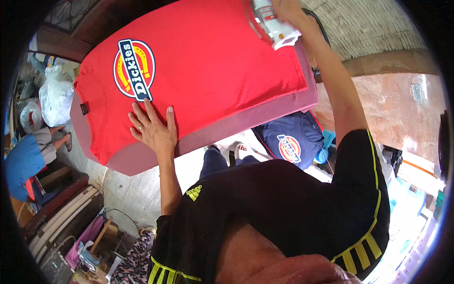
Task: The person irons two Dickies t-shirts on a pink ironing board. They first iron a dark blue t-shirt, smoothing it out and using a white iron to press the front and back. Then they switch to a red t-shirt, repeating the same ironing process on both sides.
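A red T-shirt point(208, 61) lies spread over a board padded in dull pink point(246, 119). On its chest is a round emblem point(134, 70) in navy, yellow, red and white. My left hand point(156, 130) rests flat on the cloth, fingers spread, with the fingertips at the emblem's lower edge. At the top right, my right hand point(288, 10) grips a white clothes iron point(273, 26) over the shirt's hem end. Motion blurs the iron slightly, and the top edge of the picture cuts off part of that hand.
A folded navy shirt point(283, 135) with a similar emblem lies below the board's near edge, by my legs. White plastic bags point(56, 92) stand at the far left. Lower down sits another person in a blue top point(21, 163). A stone-like wall point(378, 111) rises at the right.
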A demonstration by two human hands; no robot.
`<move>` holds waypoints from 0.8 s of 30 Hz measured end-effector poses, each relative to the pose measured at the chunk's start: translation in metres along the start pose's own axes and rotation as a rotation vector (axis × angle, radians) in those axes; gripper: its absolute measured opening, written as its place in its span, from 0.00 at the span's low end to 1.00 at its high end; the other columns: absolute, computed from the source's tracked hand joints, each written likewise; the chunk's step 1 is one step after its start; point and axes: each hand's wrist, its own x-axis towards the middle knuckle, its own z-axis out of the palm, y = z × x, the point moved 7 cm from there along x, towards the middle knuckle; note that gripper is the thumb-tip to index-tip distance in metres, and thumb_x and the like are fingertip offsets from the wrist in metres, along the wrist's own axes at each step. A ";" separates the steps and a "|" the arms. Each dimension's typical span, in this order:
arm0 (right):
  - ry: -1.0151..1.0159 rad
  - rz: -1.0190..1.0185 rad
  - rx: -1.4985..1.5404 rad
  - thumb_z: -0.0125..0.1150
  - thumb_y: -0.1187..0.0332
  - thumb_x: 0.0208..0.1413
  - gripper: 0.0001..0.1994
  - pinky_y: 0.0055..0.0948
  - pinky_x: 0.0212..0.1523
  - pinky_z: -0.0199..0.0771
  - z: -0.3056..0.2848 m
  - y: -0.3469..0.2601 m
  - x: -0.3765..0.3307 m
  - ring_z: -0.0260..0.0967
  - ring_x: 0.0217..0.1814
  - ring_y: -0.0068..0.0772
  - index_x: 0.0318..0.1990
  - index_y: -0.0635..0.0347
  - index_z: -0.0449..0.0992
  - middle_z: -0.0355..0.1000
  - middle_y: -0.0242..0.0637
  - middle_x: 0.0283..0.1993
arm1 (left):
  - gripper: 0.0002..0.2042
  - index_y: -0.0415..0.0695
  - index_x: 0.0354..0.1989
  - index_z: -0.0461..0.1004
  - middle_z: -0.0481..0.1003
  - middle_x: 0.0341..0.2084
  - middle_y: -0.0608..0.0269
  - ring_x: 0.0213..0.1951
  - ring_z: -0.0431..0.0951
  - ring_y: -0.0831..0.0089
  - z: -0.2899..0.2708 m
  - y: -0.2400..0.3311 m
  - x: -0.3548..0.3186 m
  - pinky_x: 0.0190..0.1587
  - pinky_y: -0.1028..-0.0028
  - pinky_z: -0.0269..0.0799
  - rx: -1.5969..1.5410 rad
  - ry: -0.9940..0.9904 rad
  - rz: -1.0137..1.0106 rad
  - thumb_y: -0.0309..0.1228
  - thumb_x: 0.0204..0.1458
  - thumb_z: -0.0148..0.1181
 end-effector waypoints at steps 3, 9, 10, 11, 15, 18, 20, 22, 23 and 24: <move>-0.044 0.273 0.866 0.53 0.55 0.66 0.19 0.54 0.36 0.71 -0.094 -0.046 -0.042 0.74 0.37 0.65 0.49 0.64 0.68 0.74 0.62 0.34 | 0.37 0.50 0.71 0.58 0.49 0.73 0.46 0.72 0.47 0.38 -0.006 -0.013 -0.012 0.65 0.37 0.44 0.053 -0.007 -0.022 0.60 0.58 0.49; -0.177 0.239 0.894 0.56 0.58 0.64 0.17 0.55 0.38 0.71 -0.154 -0.018 -0.130 0.73 0.39 0.67 0.51 0.64 0.68 0.74 0.63 0.35 | 0.37 0.50 0.71 0.59 0.50 0.72 0.45 0.71 0.48 0.37 -0.008 -0.004 -0.010 0.65 0.37 0.46 0.011 0.012 0.004 0.60 0.58 0.50; -0.117 0.217 0.838 0.56 0.58 0.65 0.17 0.54 0.38 0.71 -0.143 -0.006 -0.137 0.73 0.39 0.67 0.51 0.63 0.68 0.74 0.63 0.36 | 0.37 0.50 0.71 0.59 0.51 0.72 0.45 0.71 0.49 0.37 -0.008 -0.004 -0.009 0.65 0.37 0.46 0.008 0.015 0.006 0.60 0.58 0.50; -0.120 0.280 0.834 0.56 0.58 0.64 0.17 0.53 0.38 0.71 -0.129 0.010 -0.138 0.73 0.39 0.66 0.51 0.62 0.68 0.74 0.62 0.36 | 0.37 0.50 0.71 0.59 0.51 0.72 0.45 0.71 0.49 0.37 -0.007 -0.004 -0.009 0.65 0.37 0.46 0.009 0.020 0.004 0.60 0.58 0.50; 0.002 0.385 0.882 0.51 0.58 0.64 0.21 0.55 0.47 0.71 -0.116 0.040 -0.116 0.73 0.44 0.68 0.57 0.64 0.67 0.74 0.65 0.39 | 0.37 0.51 0.70 0.61 0.53 0.71 0.45 0.71 0.50 0.38 -0.006 -0.009 -0.011 0.65 0.38 0.46 -0.001 0.062 0.004 0.60 0.57 0.51; -0.050 0.401 0.948 0.49 0.58 0.64 0.22 0.57 0.51 0.71 -0.113 0.016 -0.105 0.74 0.47 0.67 0.60 0.63 0.67 0.75 0.65 0.41 | 0.37 0.52 0.70 0.61 0.54 0.71 0.45 0.71 0.50 0.39 -0.003 -0.015 -0.011 0.65 0.38 0.46 0.016 0.081 -0.006 0.61 0.56 0.51; -0.239 0.436 0.945 0.50 0.58 0.64 0.21 0.57 0.48 0.72 -0.115 -0.015 -0.105 0.74 0.45 0.65 0.59 0.62 0.67 0.75 0.64 0.40 | 0.38 0.52 0.70 0.61 0.54 0.71 0.46 0.71 0.50 0.40 0.000 -0.016 -0.008 0.66 0.39 0.45 0.021 0.087 0.002 0.63 0.56 0.50; -0.233 0.239 0.927 0.50 0.55 0.65 0.19 0.57 0.41 0.73 -0.166 -0.053 -0.106 0.75 0.39 0.66 0.50 0.63 0.69 0.75 0.64 0.35 | 0.39 0.52 0.70 0.61 0.54 0.71 0.46 0.71 0.50 0.41 0.001 -0.018 -0.007 0.67 0.40 0.45 0.008 0.084 -0.006 0.64 0.55 0.49; -0.354 0.152 0.880 0.51 0.54 0.65 0.19 0.56 0.40 0.72 -0.194 -0.068 -0.111 0.75 0.38 0.66 0.47 0.64 0.69 0.74 0.64 0.34 | 0.39 0.52 0.70 0.61 0.54 0.71 0.46 0.71 0.50 0.42 0.002 -0.021 -0.011 0.67 0.40 0.44 0.003 0.084 -0.016 0.65 0.55 0.49; -0.347 0.010 1.009 0.52 0.55 0.65 0.18 0.54 0.39 0.72 -0.204 -0.083 -0.118 0.74 0.39 0.65 0.48 0.63 0.69 0.74 0.62 0.35 | 0.39 0.52 0.70 0.61 0.54 0.71 0.46 0.71 0.50 0.42 0.003 -0.023 -0.010 0.67 0.41 0.44 0.001 0.087 -0.028 0.65 0.56 0.48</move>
